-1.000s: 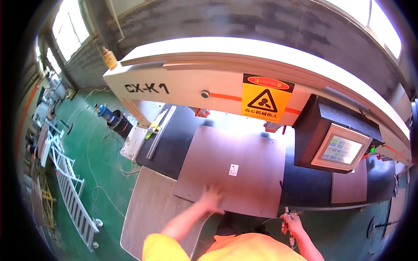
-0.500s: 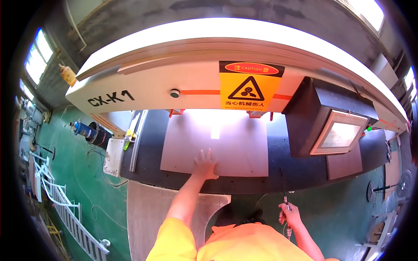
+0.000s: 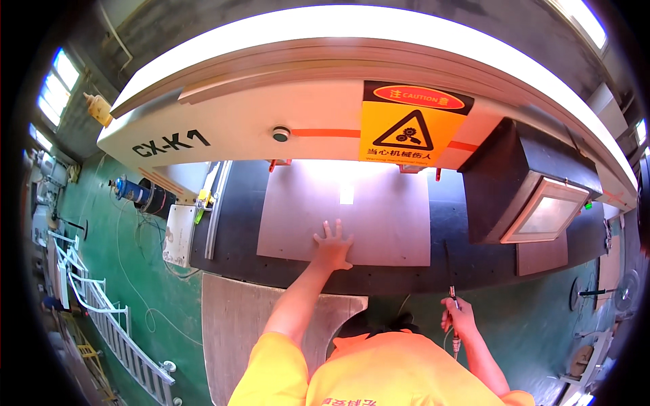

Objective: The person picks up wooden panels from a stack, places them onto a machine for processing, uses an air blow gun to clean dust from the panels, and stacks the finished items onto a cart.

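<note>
Pressing: left hand (image 3: 333, 245) lies flat, fingers spread, on the board's near edge.
Board (image 3: 379, 210): grey panel flat on the dark machine bed (image 3: 467, 267), far end under the white hood (image 3: 271, 128).
Right hand (image 3: 457, 325): clenched around a thin tool (image 3: 449, 287), held low, apart from the board.
Second panel (image 3: 237, 325): lies below the bed.

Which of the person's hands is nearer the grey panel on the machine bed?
Left. The left hand lies flat on the grey panel; the right hand is off it, holding a thin tool.
</note>
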Demonstrator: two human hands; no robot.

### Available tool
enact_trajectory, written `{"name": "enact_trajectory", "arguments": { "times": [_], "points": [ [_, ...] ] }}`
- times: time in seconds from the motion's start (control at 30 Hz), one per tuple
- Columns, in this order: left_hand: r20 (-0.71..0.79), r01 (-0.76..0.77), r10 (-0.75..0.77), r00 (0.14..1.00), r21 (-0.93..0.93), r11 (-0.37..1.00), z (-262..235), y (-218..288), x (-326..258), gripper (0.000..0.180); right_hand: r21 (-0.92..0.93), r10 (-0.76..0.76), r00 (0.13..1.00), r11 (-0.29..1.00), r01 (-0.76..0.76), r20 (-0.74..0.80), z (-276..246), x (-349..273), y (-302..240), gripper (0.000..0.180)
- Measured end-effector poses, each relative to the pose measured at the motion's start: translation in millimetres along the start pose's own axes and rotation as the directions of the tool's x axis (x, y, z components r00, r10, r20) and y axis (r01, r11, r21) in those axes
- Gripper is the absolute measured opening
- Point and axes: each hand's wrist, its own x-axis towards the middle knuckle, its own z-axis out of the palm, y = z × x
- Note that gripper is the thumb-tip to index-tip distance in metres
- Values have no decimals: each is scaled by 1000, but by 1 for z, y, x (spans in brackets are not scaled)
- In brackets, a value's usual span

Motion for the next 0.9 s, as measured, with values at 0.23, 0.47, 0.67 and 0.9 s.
{"name": "enact_trajectory", "arguments": {
  "times": [0.23, 0.47, 0.67, 0.9],
  "points": [
    [28, -4, 4, 1000, -3, 1000, -7, 4, 5, 90, -44, 30, 1000, 999, -30, 6, 7, 6, -9, 32],
    [174, -2, -2, 985, 27, 1000, -20, 6, 5, 95, -22, 39, 999, 999, -39, -20, -7, -17, 13, 33],
    [77, 50, -51, 996, 20, 999, -7, 13, -7, 94, -68, 38, 999, 997, -39, -15, -18, -44, 26, 32],
    [-285, -214, 164, 944, -157, 964, 52, 122, -61, 71, 26, 36, 999, 999, -35, -38, -71, -65, 61, 27]
  ]
}}
